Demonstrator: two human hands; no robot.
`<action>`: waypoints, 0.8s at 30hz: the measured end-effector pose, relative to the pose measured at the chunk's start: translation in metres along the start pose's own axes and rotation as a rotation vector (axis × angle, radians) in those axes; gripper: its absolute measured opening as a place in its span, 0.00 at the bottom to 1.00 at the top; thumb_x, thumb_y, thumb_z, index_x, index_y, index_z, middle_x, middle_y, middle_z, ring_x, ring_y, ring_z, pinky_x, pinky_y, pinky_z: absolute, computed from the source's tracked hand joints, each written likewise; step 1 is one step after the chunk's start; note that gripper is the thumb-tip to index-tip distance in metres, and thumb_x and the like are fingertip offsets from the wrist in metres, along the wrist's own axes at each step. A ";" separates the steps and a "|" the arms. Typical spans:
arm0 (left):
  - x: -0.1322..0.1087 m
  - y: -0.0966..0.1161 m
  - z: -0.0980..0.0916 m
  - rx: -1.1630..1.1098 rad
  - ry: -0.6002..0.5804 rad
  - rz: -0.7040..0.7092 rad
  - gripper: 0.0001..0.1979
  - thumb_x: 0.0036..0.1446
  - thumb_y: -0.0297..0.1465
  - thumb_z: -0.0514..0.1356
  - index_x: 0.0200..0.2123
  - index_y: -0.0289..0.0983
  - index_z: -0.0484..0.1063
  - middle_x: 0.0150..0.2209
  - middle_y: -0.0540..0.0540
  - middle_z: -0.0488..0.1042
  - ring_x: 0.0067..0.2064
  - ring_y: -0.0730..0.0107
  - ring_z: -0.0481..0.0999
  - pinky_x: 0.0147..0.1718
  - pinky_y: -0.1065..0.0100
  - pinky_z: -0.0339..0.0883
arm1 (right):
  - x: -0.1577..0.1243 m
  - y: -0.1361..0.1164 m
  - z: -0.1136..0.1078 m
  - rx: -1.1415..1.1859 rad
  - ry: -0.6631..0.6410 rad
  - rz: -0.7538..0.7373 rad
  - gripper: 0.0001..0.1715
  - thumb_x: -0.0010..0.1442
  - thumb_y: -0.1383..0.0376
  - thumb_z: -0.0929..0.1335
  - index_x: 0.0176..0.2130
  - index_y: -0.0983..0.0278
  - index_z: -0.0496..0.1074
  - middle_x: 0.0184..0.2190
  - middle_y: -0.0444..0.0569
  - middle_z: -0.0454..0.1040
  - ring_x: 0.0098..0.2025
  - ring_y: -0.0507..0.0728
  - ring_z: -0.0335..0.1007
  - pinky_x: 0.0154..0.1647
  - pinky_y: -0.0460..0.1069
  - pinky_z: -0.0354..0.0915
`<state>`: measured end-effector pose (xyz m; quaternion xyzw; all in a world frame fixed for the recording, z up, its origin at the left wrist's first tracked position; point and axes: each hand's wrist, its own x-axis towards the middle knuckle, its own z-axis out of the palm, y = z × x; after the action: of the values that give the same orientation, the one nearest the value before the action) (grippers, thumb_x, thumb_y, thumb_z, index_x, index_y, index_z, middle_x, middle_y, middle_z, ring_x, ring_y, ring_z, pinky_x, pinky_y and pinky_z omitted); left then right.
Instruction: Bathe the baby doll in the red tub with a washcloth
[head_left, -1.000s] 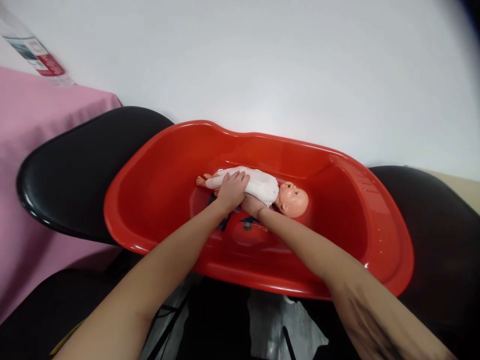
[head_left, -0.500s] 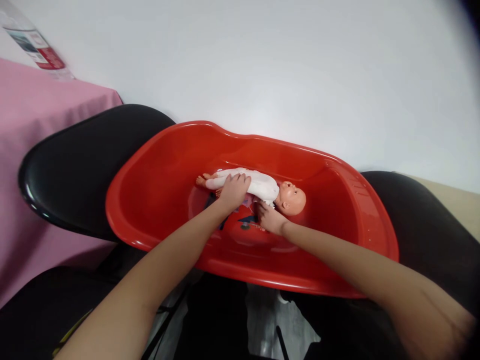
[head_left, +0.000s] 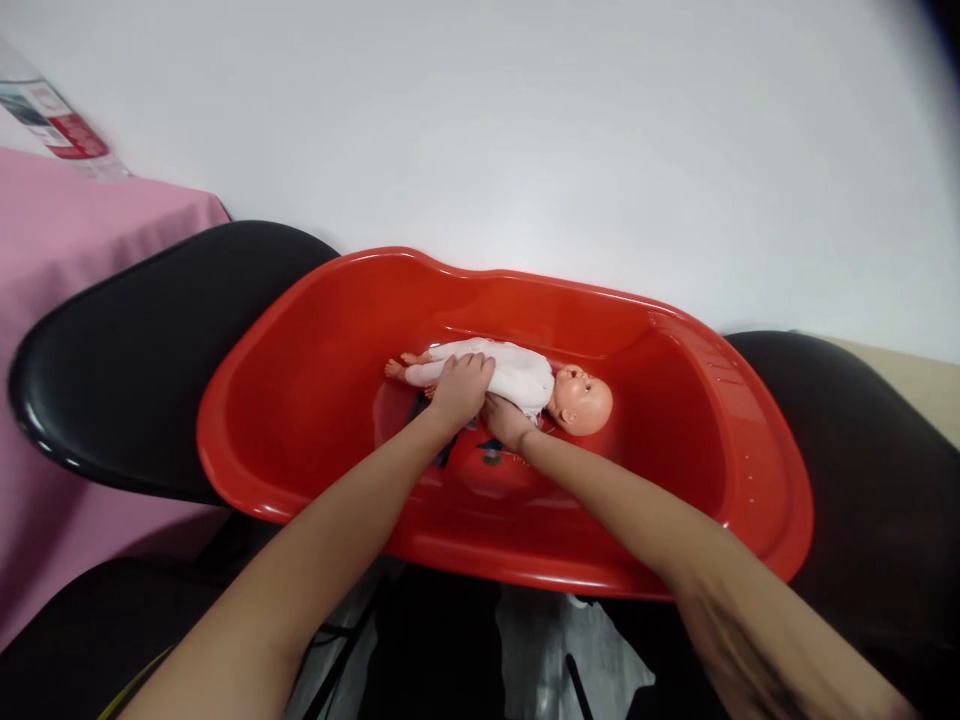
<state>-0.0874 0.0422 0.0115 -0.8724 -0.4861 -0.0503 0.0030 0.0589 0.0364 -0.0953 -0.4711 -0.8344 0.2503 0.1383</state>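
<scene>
Red plastic tub (head_left: 300,400) at mid-frame holds a doll (head_left: 525,375) lying on its back, left hand (head_left: 461,388) clasped over its hips, right hand (head_left: 506,420) pinching its white suit.

Bright, even indoor light, soft glare along the glossy red plastic tub's rim (head_left: 525,575), sheen on the black chair seat (head_left: 112,400), fisheye bending at edges, dark vignette top right, blurred near forearms
</scene>
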 end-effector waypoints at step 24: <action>-0.002 -0.003 0.005 0.096 -0.040 0.060 0.21 0.82 0.23 0.52 0.69 0.29 0.78 0.66 0.28 0.81 0.68 0.40 0.80 0.67 0.45 0.72 | 0.005 -0.012 0.004 -1.094 -0.225 -0.373 0.35 0.72 0.79 0.63 0.71 0.79 0.80 0.74 0.74 0.78 0.80 0.71 0.75 0.88 0.65 0.59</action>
<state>-0.0906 0.0422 0.0061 -0.8864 -0.4614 -0.0092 0.0365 0.0460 0.0340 -0.0920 -0.2897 -0.9207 -0.1965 -0.1725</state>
